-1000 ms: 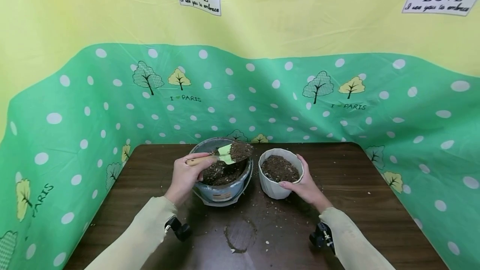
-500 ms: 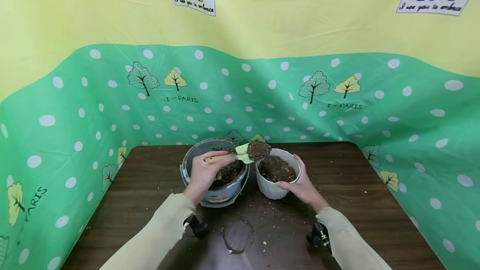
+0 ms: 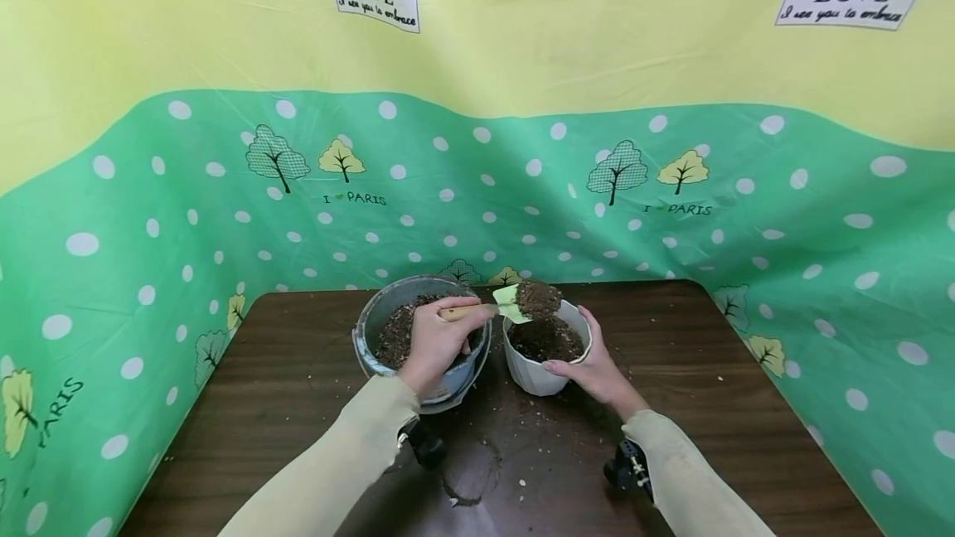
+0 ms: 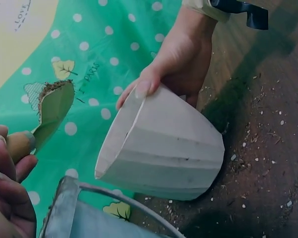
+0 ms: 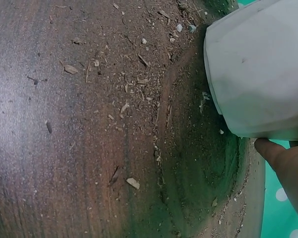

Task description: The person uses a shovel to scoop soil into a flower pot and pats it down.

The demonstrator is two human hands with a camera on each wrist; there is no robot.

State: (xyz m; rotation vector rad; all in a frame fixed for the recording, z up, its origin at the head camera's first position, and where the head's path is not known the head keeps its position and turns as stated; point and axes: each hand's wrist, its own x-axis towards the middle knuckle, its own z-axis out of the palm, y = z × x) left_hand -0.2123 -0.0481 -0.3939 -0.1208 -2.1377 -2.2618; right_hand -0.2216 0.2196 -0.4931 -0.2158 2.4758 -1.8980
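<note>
My left hand (image 3: 440, 340) grips the wooden handle of a light green garden trowel (image 3: 511, 303), its blade heaped with dark soil (image 3: 539, 299). The blade is over the far left part of a white flowerpot (image 3: 539, 377), which holds soil too. My right hand (image 3: 599, 367) holds this pot by its right side, thumb at the rim; in the left wrist view the thumb (image 4: 145, 88) lies over the edge. Below my left hand stands a blue-grey bucket (image 3: 363, 336) with soil inside, partly hidden by the hand and sleeve.
Crumbs of soil and small pale bits (image 5: 133, 183) are scattered over the dark wooden table (image 3: 298, 404). A ring of soil (image 3: 472, 494) marks the table in front of the pots. A green and yellow patterned cloth (image 3: 418, 214) hangs behind and at both sides.
My left hand has carried the loaded trowel rightward, from above the bucket to above the white flowerpot. My right hand keeps its hold on the pot. The head view has shifted slightly.
</note>
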